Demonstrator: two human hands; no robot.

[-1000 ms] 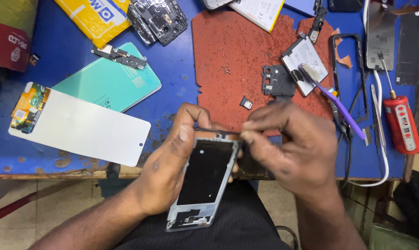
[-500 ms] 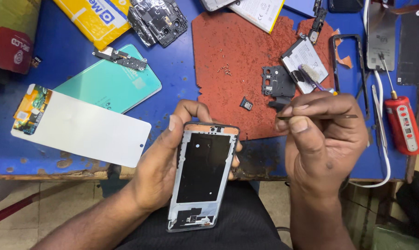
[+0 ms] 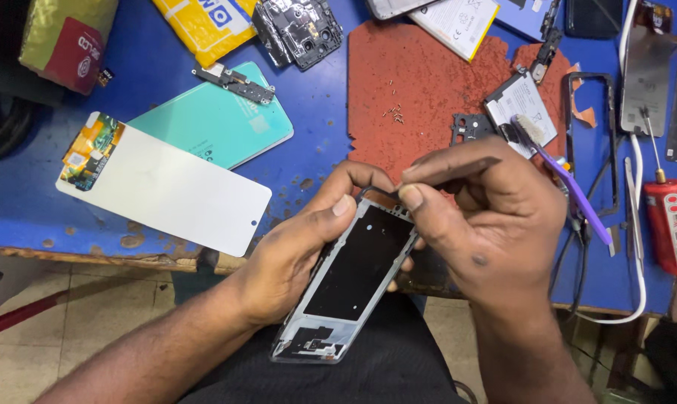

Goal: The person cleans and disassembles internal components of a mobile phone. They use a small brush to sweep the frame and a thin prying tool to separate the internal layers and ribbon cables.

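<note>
Over the near edge of the blue bench (image 3: 166, 82), the left hand (image 3: 293, 254) has its grip closed around the sides of a phone frame (image 3: 349, 280), tilted above the lap, while the right hand (image 3: 488, 217) pinches a thin dark tool at the frame's top edge. That frame looks light, thin and stiff but likely easy to bend, so holding it by its long side rails seems safest. Beyond the frame lies a white screen panel (image 3: 166, 191) beside a mint back cover (image 3: 219, 120); farther off sit a yellow package (image 3: 200, 26) with a blue-and-white label and a red-and-green pouch (image 3: 69, 37).
</note>
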